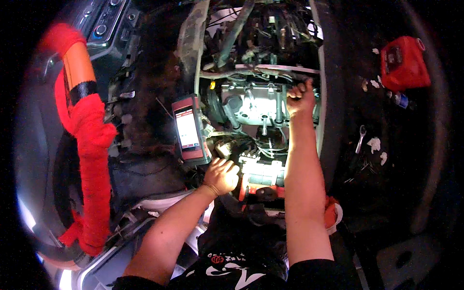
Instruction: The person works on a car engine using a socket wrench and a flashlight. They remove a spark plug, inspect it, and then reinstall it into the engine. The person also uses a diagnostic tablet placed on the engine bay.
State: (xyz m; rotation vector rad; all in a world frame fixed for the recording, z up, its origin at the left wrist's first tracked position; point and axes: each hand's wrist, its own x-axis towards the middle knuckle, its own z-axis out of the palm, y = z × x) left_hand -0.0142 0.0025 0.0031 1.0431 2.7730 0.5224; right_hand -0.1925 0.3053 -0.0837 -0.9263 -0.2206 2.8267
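My right hand (pixel 301 98) is closed at the upper right of the lit engine (pixel 256 104), near a dark hose and wire bundle (pixel 273 73); what it grips is hidden. Below the engine's left side, my left hand (pixel 221 177) has curled fingers at some dark parts, and I cannot make out what they hold. Just above it a red-and-black handheld device (pixel 187 129) with a lit screen leans at a tilt. A bright light (pixel 261 171) with red end pieces sits between my forearms.
An orange bar wrapped in red cloth (pixel 92 179) runs down the left, beside a dashboard panel (pixel 99 19). On the dark right side are a red jug (pixel 403 63), a bottle (pixel 398 100), a ratchet (pixel 360 139) and several white scraps (pixel 373 144). Pale rails (pixel 192 48) border the engine opening.
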